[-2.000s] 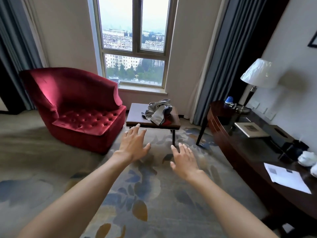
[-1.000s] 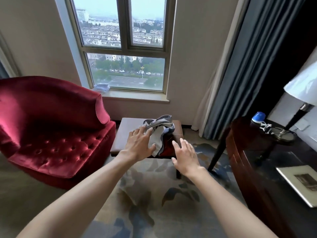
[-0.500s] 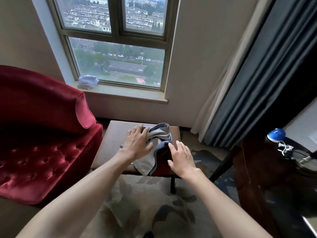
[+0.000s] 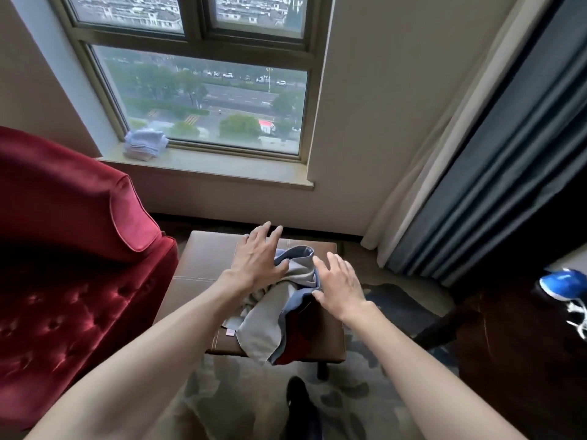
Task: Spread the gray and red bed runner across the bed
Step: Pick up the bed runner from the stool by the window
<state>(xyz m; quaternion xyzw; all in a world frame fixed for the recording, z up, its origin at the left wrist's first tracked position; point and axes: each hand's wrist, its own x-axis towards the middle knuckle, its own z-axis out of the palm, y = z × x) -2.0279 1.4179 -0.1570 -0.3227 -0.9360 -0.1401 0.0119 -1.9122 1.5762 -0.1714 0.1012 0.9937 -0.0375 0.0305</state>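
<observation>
Both my hands have closed the gap. Two seconds ago they were stretched out over the carpet with the bundle far ahead across the room. Now my left hand [image 4: 257, 262] and right hand [image 4: 341, 287] are down at the bed runner [image 4: 270, 315]. It lies crumpled in a heap, gray side mostly up with red and blue showing underneath. It sits on the low brown desk [image 4: 206, 258] below the window [image 4: 203, 100], just beside the red armchair [image 4: 63, 249]. One corner droops over the near edge of the desk.

My left palm is laid over the far left of the heap, its fingers [image 4: 266, 233] straight and reaching past the cloth toward the back of the desk. My right hand sits at the right side of the heap with the fingers spread and relaxed, the thumb at the fabric's edge. I cannot tell whether that palm is pressing or just above the cloth. Neither hand has curled round anything, so I hold nothing yet.

For the task, I judge the approach over and the pick-up about to start; the spreading itself has not begun. No bed is in view, so the runner must be gathered, lifted and carried elsewhere. The heap is loose and folded on itself, so I would want both hands well under it, or a trailing end may drag.
</observation>
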